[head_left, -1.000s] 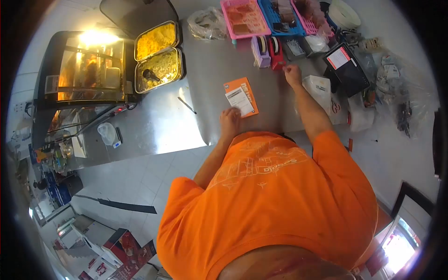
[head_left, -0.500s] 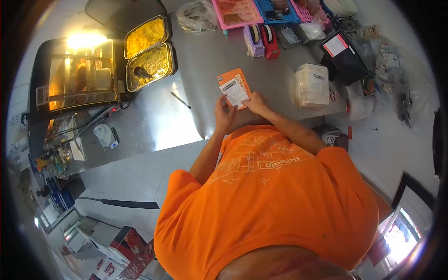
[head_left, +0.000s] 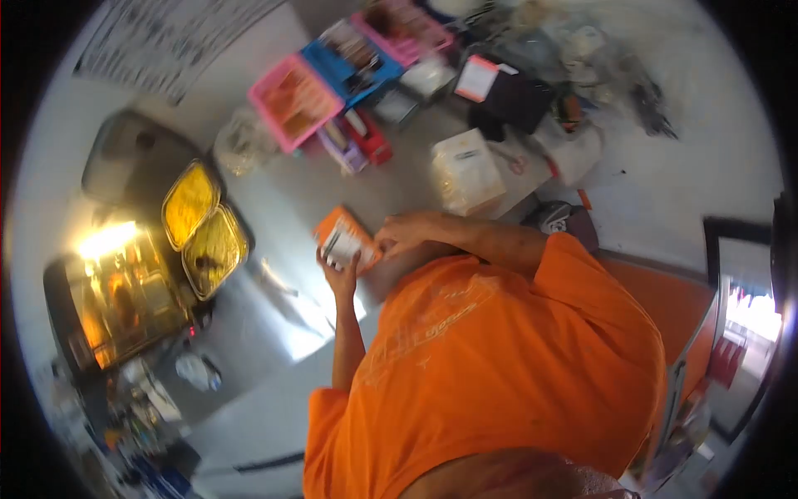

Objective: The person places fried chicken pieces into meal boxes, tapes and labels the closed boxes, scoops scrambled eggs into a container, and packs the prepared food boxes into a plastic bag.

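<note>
A flat orange packet (head_left: pixel 338 219) with a white printed slip (head_left: pixel 342 244) on its front lies at the metal counter's front edge, close to my body. My left hand (head_left: pixel 339 271) holds its lower left side, fingers along the edge and thumb over the slip. On the opposite side, my right hand (head_left: pixel 402 234) has its fingers curled against the packet's right edge, seemingly pinching it. Motion blur hides the lettering and the exact contact of the right fingertips.
Pink basket (head_left: pixel 296 101) and blue basket (head_left: pixel 351 60) stand at the back, with a red tape dispenser (head_left: pixel 368 137) before them. A white wrapped stack (head_left: pixel 467 170) and black box (head_left: pixel 509 98) sit right. Food trays (head_left: pixel 214 249) and a lit warming cabinet (head_left: pixel 125 291) are left.
My view has swung, so the counter's things appear turned and shifted left. Both hands remain at the packet. The left fingers now reach further along its left edge, thumb apart.
</note>
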Demonstrator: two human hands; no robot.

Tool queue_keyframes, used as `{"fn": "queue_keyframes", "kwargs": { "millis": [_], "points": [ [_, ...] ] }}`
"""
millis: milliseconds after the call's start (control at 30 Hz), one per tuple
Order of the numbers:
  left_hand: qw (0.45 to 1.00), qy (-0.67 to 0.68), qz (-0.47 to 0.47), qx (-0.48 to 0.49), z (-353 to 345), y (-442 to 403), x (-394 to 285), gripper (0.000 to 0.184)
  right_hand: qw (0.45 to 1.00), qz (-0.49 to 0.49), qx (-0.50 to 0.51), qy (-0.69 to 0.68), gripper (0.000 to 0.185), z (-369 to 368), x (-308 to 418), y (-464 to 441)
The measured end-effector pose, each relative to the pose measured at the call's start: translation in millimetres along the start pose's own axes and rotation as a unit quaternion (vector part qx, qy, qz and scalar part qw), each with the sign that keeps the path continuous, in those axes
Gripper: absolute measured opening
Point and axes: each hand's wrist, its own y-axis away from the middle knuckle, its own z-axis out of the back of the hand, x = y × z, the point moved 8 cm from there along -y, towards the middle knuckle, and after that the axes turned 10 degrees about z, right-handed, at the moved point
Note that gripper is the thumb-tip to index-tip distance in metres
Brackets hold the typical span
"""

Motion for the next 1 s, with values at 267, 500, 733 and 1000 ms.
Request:
{"fn": "queue_keyframes", "kwargs": {
  "millis": [267, 500, 733, 1000],
  "points": [
    [0.984, -0.178, -0.017, 0.026, -27, -9, -7, 0.113, 0.29, -0.379, -0.527, 0.704, 0.037, 457, 25, 410],
    [0.99, -0.042, 0.026, 0.131, -41, -9, -12, 0.122, 0.656, -0.668, -0.273, 0.221, 0.031, 512, -191, 707],
    [0.963, -0.251, -0.073, 0.06, -21, -13, -10, 0.112, 0.484, -0.702, -0.377, 0.361, 0.028, 526, -175, 691],
    [0.94, -0.296, -0.139, -0.094, 23, 16, 1, 0.073, 0.533, -0.646, -0.344, 0.424, 0.033, 511, -214, 728]
  ]
}}
